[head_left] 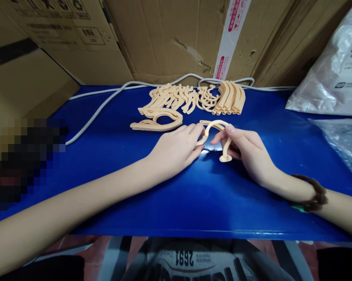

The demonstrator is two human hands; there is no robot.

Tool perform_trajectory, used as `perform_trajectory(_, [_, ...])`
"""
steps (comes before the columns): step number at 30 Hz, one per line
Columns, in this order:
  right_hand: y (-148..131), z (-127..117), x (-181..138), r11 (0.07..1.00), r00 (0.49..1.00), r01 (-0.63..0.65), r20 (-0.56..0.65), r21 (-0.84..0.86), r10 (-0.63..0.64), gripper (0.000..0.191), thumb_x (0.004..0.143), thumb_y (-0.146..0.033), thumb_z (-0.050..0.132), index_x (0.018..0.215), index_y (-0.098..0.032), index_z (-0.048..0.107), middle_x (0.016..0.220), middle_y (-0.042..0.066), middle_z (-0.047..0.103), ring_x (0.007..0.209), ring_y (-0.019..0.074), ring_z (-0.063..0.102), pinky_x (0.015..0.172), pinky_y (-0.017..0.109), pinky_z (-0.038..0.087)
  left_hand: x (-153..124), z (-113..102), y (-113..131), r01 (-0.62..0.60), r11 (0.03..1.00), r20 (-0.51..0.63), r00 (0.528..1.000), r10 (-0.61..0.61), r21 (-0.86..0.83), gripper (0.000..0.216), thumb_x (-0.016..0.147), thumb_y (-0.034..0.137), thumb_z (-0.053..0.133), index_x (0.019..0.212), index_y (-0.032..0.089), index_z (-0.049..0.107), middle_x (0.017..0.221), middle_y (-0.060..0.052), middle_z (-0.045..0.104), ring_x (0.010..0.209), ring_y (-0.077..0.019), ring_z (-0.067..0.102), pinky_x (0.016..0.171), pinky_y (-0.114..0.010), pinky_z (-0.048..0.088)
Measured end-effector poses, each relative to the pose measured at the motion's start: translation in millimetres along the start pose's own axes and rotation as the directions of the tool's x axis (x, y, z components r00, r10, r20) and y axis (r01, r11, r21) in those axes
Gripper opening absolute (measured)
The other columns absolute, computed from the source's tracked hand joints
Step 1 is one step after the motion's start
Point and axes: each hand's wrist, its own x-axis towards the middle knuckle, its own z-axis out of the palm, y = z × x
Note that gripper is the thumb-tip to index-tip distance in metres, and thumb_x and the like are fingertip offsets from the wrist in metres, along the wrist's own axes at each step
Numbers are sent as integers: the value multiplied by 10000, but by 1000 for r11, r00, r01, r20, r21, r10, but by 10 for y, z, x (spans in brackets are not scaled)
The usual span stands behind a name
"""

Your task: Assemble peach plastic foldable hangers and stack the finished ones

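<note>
A curved peach-coloured plastic piece is held between both hands above the blue table. My left hand pinches its left end with thumb and fingers. My right hand grips the right side, whose flared foot points down near the table. Another curved peach piece lies flat just behind it. Two larger flat peach pieces lie to the left of my hands.
A row of several peach plastic pieces lies at the back of the table, with a white cable running behind it. Cardboard boxes stand at the back. Clear plastic bags sit at the right. A pixelated patch covers the left edge.
</note>
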Motion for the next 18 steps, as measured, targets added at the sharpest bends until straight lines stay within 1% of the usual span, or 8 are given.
perform_trajectory(2, [7,-14,26,999,999,39,-13,-2,-39,388,988,-448,474,824,-176,697,543,-27,467,490,89,366,471,248,263,-20,18,-32,16,992,-1,1000,-16,-125,110,932,228,596,1003,164,541,928,-19,642,781,-164,607,624,-263,409])
perform_trajectory(5, [12,-28,60,997,998,67,-9,-23,-68,306,987,-381,492,870,-175,685,588,-32,467,525,88,398,516,243,306,-49,44,-103,21,954,-7,1000,-25,-299,109,932,233,609,991,181,534,949,-2,631,830,-150,606,690,-255,442])
perform_trajectory(7, [17,-34,76,997,998,66,-10,-34,-66,290,988,-354,490,875,-169,682,610,-29,481,541,87,408,539,243,320,-69,55,-120,27,926,-9,999,-33,-377,121,926,213,616,1009,184,533,967,1,623,866,-146,601,748,-257,460])
perform_trajectory(9, [23,-38,87,997,998,63,-19,-35,-63,292,990,-344,485,887,-163,689,612,-28,482,544,86,409,546,244,323,-90,58,-102,12,912,-3,1000,-14,-410,130,920,174,608,1021,184,527,976,3,615,889,-141,594,789,-257,464])
perform_trajectory(11, [29,-40,94,998,998,60,-33,-30,-61,291,990,-343,487,918,-158,700,618,-27,487,549,85,416,545,241,325,-109,53,-67,-28,926,-12,1000,25,-376,144,907,126,601,1015,180,523,959,7,606,889,-140,584,807,-258,458])
perform_trajectory(13, [36,-43,100,998,997,55,-43,-19,-56,302,991,-353,485,949,-153,707,640,-19,511,557,83,430,533,236,324,-121,49,-34,-73,954,-36,997,65,-292,157,894,100,602,1009,175,527,946,5,605,887,-148,579,809,-268,451])
perform_trajectory(15, [43,-47,106,999,998,49,-43,-3,-49,315,993,-363,480,954,-148,706,657,-14,530,552,78,440,517,233,322,-123,53,-19,-116,974,-64,992,106,-195,136,900,104,596,1005,166,537,950,-8,615,891,-168,580,810,-291,451])
perform_trajectory(18, [54,-56,115,999,998,45,-41,27,-44,299,989,-347,484,945,-144,699,642,-22,522,532,71,435,510,228,326,-110,76,-23,-194,978,-95,978,186,-81,98,919,110,563,1009,148,548,971,-32,631,908,-189,594,816,-307,459])
